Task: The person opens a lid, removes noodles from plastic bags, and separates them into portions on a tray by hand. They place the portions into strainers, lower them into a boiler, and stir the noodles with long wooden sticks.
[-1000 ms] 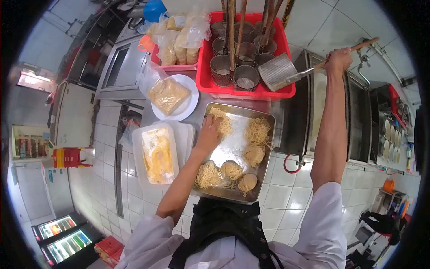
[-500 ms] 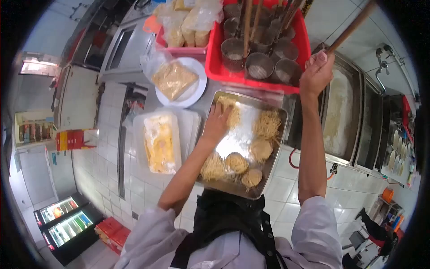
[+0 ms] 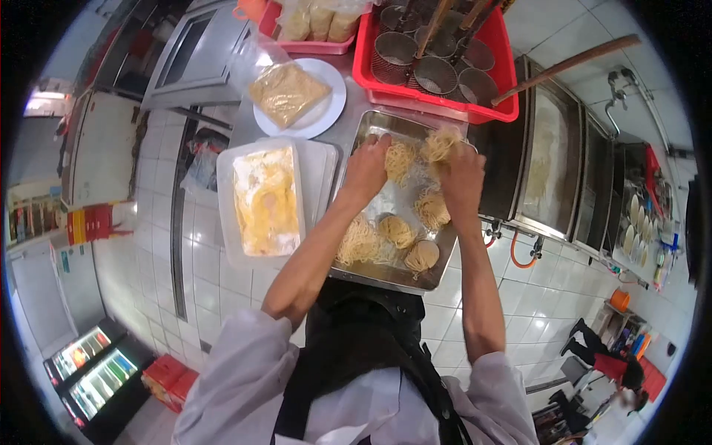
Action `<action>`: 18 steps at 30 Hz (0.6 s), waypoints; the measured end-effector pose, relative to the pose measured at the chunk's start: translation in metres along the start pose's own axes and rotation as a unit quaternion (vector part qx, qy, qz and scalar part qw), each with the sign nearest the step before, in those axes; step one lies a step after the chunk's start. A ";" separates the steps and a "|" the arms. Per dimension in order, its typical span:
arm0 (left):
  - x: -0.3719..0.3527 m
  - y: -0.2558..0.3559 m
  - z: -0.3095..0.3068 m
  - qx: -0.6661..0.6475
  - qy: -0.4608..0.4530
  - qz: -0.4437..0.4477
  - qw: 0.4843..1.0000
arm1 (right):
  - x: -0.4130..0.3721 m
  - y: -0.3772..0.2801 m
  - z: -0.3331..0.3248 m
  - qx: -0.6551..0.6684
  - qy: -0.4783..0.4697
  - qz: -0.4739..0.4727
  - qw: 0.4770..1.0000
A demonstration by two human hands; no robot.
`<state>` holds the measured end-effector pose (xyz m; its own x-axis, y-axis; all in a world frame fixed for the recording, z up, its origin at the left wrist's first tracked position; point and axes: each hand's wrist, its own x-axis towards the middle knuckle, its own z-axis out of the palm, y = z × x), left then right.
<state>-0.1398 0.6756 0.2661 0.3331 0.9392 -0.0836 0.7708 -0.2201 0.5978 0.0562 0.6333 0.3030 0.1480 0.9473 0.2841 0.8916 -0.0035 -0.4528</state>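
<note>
A metal tray (image 3: 380, 202) in front of me holds several nests of pale yellow noodles. At its far left corner, my left hand (image 3: 367, 169) is closed on a noodle nest (image 3: 400, 163). My right hand (image 3: 463, 178) grips another noodle nest (image 3: 442, 144) at the far right of the tray, with its fingertips partly hidden. Nearer to me lie a loose noodle heap (image 3: 359, 243), a small round nest (image 3: 397, 231) and another nest (image 3: 422, 256).
Beyond the tray stands a red bin (image 3: 475, 113) of mesh noodle strainers (image 3: 436, 76); one wooden handle (image 3: 567, 68) juts out rightward. Left are a plastic tub (image 3: 298, 194) with yellow, floury contents and a plate (image 3: 331, 111) bearing a bagged block. Steel cookers (image 3: 545, 152) stand right.
My right hand has let go of the wooden strainer handle and come down onto noodles in the tray. The handle now leans over the bin's right edge. My left hand stays on its nest.
</note>
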 end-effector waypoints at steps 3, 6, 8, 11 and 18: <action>-0.042 0.011 -0.010 -0.016 -0.011 -0.013 1.000 | -0.047 0.012 0.017 -0.222 -0.150 -0.083 0.960; 0.001 0.011 -0.034 0.016 0.072 0.032 0.997 | 0.011 -0.007 0.010 -0.065 0.068 -0.019 0.995; -0.013 -0.018 0.007 0.092 -0.030 0.015 0.995 | -0.020 0.038 0.038 -0.169 -0.190 0.016 0.967; -0.011 -0.001 -0.018 0.148 0.033 0.032 0.988 | 0.024 -0.001 -0.019 -0.077 -0.031 -0.050 0.995; 0.001 0.078 -0.040 -0.252 -0.015 0.158 0.955 | 0.037 -0.060 -0.115 0.059 -0.056 -0.110 0.991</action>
<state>-0.1017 0.6697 0.3446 0.5264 0.8376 0.1459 0.2728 -0.3289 0.9041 0.0577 0.6319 0.4377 -0.0989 0.9503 0.2952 0.8394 0.2390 -0.4882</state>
